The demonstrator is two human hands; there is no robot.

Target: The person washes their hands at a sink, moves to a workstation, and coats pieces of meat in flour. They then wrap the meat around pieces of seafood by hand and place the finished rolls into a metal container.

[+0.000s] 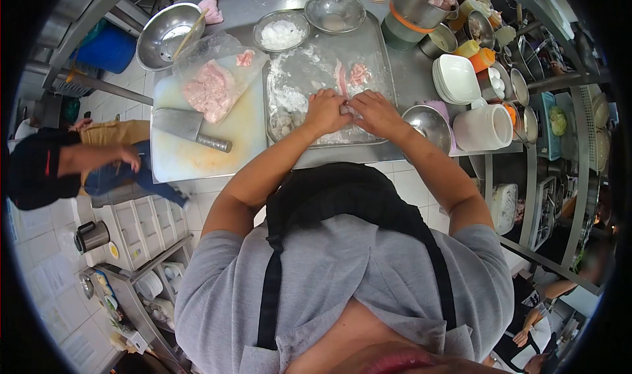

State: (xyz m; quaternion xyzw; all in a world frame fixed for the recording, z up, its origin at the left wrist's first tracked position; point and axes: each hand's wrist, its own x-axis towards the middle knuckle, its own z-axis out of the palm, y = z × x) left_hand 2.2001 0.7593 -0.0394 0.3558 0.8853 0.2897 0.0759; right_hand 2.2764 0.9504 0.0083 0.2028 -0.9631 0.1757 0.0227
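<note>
My left hand (326, 113) and my right hand (376, 113) meet over a flour-dusted metal tray (388, 65), fingers curled together. Between their fingertips is a small piece of raw meat, mostly hidden by the fingers. Just beyond lie a pale pink meat strip (340, 78) and a small heap of raw meat pieces (359, 74). To the left of my left hand, floury lumps (283, 123) sit in the tray's near corner. At the tray's far end stand a bowl of white flour (282, 34) and a metal bowl (334, 12) with a little liquid.
On the left, a cutting board (191, 163) carries a cleaver (181, 125) and raw meat (209, 90) on a plastic bag. A steel bowl (434, 127), a white tub (484, 127) and stacked white dishes (454, 79) stand right. A person (49, 167) stands at far left.
</note>
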